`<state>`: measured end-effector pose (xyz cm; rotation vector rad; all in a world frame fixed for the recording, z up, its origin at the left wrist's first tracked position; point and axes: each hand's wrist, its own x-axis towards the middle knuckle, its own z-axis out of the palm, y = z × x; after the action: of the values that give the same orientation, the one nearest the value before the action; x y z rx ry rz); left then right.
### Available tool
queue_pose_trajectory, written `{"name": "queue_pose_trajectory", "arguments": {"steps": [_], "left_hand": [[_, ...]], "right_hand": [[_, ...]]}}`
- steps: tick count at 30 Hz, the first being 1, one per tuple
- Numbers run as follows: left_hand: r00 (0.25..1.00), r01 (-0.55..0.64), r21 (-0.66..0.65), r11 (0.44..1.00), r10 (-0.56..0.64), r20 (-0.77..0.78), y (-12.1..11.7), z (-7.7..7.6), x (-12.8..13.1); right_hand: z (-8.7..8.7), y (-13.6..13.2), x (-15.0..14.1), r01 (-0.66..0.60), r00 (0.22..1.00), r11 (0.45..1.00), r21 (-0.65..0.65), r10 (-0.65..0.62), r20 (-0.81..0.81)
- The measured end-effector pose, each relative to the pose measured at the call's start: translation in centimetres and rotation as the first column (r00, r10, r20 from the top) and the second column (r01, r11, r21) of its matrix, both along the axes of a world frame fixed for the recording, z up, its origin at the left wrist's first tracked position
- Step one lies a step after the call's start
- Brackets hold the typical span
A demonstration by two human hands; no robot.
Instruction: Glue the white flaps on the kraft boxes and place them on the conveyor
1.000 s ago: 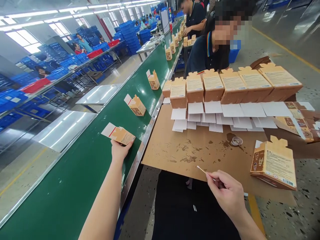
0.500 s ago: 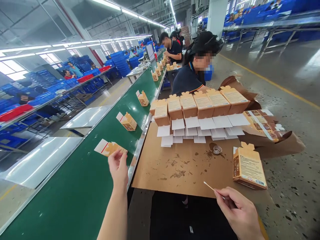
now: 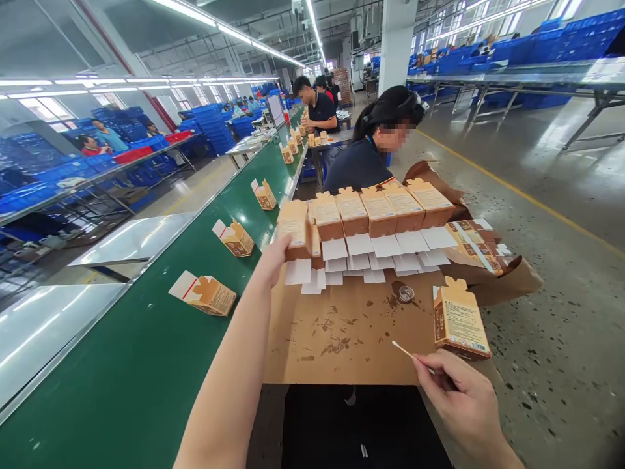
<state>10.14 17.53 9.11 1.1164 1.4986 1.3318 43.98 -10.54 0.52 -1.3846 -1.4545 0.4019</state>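
My left hand [image 3: 276, 258] reaches over to the left end of a row of cartons and grips one tan-and-brown carton [image 3: 293, 227] by its left side; the fingers are partly hidden. Beside it stand several like cartons [image 3: 352, 207], their white flaps [image 3: 359, 245] hanging toward me. A cotton swab [image 3: 403, 350] is pinched in my right hand [image 3: 454, 391], its white tip pointing up and left. Just above that hand, a single carton [image 3: 461, 319] rests at the right of the cardboard sheet [image 3: 303, 345]. A small clear dish [image 3: 405, 294] sits among dark wet spots on the cardboard.
A green conveyor belt [image 3: 146, 352] runs along my left, carrying several spaced cartons, the nearest [image 3: 212, 294] lying tilted. Across the cardboard a co-worker [image 3: 361, 156] in a dark shirt leans in. Crumpled brown paper [image 3: 512, 281] and flat printed sheets [image 3: 476, 244] lie at the right.
My left hand has moved from the nearest belt carton to the left end of the row, where it grips a carton. My right hand still holds the swab. The view has shifted.
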Motion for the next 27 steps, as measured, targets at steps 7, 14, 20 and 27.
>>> {"name": "queue_pose_trajectory", "arguments": {"steps": [7, 14, 20, 27], "left_hand": [[0.893, 0.093, 0.063, 0.994, -0.111, 0.437, -14.6, -4.8, -2.6], [0.887, 0.029, -0.154, 0.988, 0.046, 0.460, -20.2, -14.1, 1.1], [0.923, 0.073, -0.133, 0.988, -0.016, 0.384, -20.3, -13.4, 2.2], [0.933, 0.107, -0.197, 0.975, -0.029, 0.358, -19.8, -12.9, 1.9]], "right_hand": [[4.5, 7.3, 6.4, 0.045, 0.873, 0.997, -0.068, -0.007, 0.487], [5.6, 15.8, 5.3, 0.062, 0.631, 0.871, -0.488, 0.345, 0.695], [5.0, 16.2, 5.7, 0.076, 0.607, 0.856, -0.512, 0.368, 0.704], [3.2, 9.8, 3.1, -0.124, 0.849, 0.971, -0.205, 0.211, 0.485]]}}
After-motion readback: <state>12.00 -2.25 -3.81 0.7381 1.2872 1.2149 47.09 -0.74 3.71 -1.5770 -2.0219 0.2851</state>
